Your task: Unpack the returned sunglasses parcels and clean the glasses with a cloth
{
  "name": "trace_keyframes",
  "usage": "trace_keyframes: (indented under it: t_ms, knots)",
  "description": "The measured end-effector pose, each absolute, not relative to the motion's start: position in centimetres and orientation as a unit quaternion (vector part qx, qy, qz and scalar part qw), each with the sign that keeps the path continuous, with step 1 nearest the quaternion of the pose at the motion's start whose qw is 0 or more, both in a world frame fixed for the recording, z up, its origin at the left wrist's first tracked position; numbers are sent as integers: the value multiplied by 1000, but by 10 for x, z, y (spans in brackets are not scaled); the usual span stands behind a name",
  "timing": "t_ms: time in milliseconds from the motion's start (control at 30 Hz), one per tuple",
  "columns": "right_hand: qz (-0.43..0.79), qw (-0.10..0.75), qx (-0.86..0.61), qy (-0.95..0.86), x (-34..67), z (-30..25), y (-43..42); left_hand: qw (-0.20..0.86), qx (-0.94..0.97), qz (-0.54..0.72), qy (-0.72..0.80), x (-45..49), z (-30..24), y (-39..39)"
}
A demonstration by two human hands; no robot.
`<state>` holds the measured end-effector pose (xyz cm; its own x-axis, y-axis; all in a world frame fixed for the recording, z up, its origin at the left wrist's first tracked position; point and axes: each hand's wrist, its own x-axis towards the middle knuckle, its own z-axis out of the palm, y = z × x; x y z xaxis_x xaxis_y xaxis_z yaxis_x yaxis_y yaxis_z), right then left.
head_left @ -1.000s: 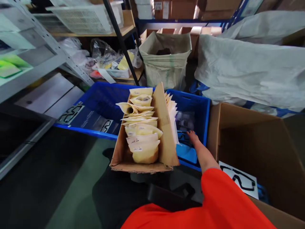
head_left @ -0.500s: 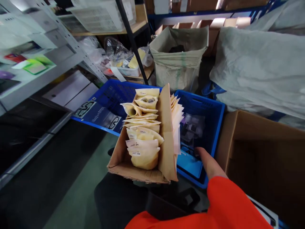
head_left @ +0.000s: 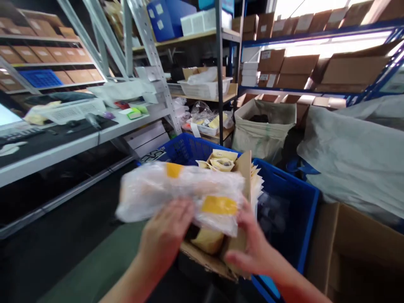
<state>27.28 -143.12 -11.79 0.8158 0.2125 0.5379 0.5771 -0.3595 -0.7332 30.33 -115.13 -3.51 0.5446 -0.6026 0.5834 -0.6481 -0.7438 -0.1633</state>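
Observation:
A clear plastic bag (head_left: 176, 191) with yellow labels is held up in front of me, blurred by motion. My left hand (head_left: 164, 235) is under its middle, fingers against the bag. My right hand (head_left: 252, 248) grips the bag's right end, fingers curled. Behind the bag stands a cardboard box (head_left: 240, 176) packed with upright yellow pouches (head_left: 221, 162). The box rests on a blue crate (head_left: 290, 202).
A grey metal rack (head_left: 94, 134) with a keyboard and small items runs along the left. A lined cardboard bin (head_left: 263, 126) stands behind the crate. A grey woven sack (head_left: 353, 155) lies at right. An open brown carton (head_left: 356, 252) sits at lower right.
The view has tilted upward. My right hand left the blue crate, my left hand came into view, and both now hold a plastic bag over the box of pouches.

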Motion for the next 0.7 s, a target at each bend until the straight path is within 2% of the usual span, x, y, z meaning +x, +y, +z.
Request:
trace_keyframes:
  t_ms: [100, 233, 333, 433, 533, 633, 700]
  knots:
    - [-174, 493, -791, -318, 272, -100, -1378, 98, 852, 270, -437, 305, -49, -1184]
    - [-92, 438, -807, -385, 297, -93, -1367, 172, 833, 252, -462, 312, -57, -1190]
    - [-157, 400, -818, -383, 314, -93, -1381, 179, 821, 297, -454, 314, -44, -1170]
    - [-357, 325, -835, -263, 347, -85, -1413, 178, 839, 350, -377, 316, -32, -1139]
    - [-530, 208, -821, -43, 413, -54, -1466, 167, 871, 372, -272, 316, -46, -1095]
    - [-482, 116, -859, 129, 506, 3, -1528, 144, 895, 350, -236, 311, -92, -1034]
    - [-425, 100, -880, 190, 568, 40, -1559, 139, 915, 316, -210, 301, -131, -991]
